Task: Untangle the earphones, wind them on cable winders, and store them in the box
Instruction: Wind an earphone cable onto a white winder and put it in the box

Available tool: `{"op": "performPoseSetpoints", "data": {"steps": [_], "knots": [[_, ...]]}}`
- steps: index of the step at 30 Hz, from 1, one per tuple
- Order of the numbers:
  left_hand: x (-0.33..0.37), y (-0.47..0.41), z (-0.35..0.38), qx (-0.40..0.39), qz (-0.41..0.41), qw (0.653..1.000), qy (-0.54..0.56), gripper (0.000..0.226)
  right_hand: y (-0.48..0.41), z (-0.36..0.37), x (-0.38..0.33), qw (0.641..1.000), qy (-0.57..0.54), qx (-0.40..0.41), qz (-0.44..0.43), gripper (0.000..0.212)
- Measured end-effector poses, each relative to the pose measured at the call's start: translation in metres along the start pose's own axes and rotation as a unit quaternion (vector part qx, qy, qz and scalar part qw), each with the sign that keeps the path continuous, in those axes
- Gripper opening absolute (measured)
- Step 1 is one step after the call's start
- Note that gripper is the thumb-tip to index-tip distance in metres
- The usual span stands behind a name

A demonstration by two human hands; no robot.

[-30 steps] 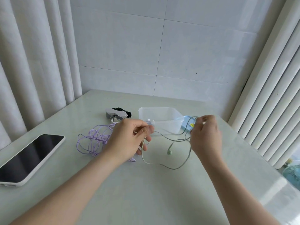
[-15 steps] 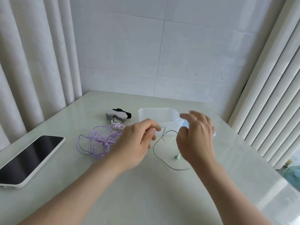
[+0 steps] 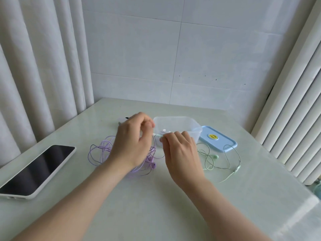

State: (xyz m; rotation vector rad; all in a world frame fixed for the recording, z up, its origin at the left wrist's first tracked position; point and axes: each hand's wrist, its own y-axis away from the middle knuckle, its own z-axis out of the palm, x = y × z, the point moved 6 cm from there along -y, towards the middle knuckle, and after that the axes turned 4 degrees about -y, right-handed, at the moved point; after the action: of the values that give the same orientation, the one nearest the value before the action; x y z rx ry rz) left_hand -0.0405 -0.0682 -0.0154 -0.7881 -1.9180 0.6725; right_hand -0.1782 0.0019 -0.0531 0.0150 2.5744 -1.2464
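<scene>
My right hand (image 3: 180, 153) pinches the plug end of the pale green earphones (image 3: 217, 157) just in front of the clear box (image 3: 196, 129). The rest of that cable lies in loose loops on the table to the right. My left hand (image 3: 133, 141) hovers with curled fingers over the tangled purple earphones (image 3: 101, 150), close to the plug. Whether it holds anything is hidden by its own fingers. The cable winders (image 3: 122, 120) peek out behind the left hand, mostly covered. A small white item lies inside the box.
A blue lid (image 3: 220, 139) lies right of the box, with the green cable crossing its front edge. A phone (image 3: 38, 168) rests screen-up at the left. Curtains hang on the left, a ribbed radiator stands on the right, and the table edge (image 3: 295, 206) drops off at the right.
The green cable has dropped from between the hands onto the table at the right. My right hand moved left to the plug by the box. My left hand rose towards the box.
</scene>
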Motion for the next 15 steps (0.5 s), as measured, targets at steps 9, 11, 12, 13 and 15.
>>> {"op": "performPoseSetpoints", "data": {"steps": [9, 11, 12, 13, 15], "knots": [[-0.084, -0.036, 0.007, -0.053, -0.205, 0.956, -0.201, 0.023, -0.004, 0.010, 0.016, 0.998, -0.015, 0.042, 0.035, 0.018], [-0.102, -0.033, 0.014, -0.070, -0.253, 0.942, -0.211, 0.030, -0.004, 0.009, 0.015, 0.998, -0.009, 0.049, 0.039, 0.018], [-0.113, -0.029, 0.018, -0.073, -0.286, 0.933, -0.206, 0.035, -0.005, 0.009, 0.016, 0.998, -0.007, 0.054, 0.039, 0.015], [-0.121, -0.026, 0.019, -0.069, -0.319, 0.924, -0.201, 0.038, -0.006, 0.009, 0.017, 0.998, -0.006, 0.057, 0.035, 0.011], [-0.127, -0.019, 0.021, -0.056, -0.358, 0.910, -0.202, 0.043, -0.004, 0.010, 0.021, 0.998, -0.008, 0.055, 0.034, 0.006]]}}
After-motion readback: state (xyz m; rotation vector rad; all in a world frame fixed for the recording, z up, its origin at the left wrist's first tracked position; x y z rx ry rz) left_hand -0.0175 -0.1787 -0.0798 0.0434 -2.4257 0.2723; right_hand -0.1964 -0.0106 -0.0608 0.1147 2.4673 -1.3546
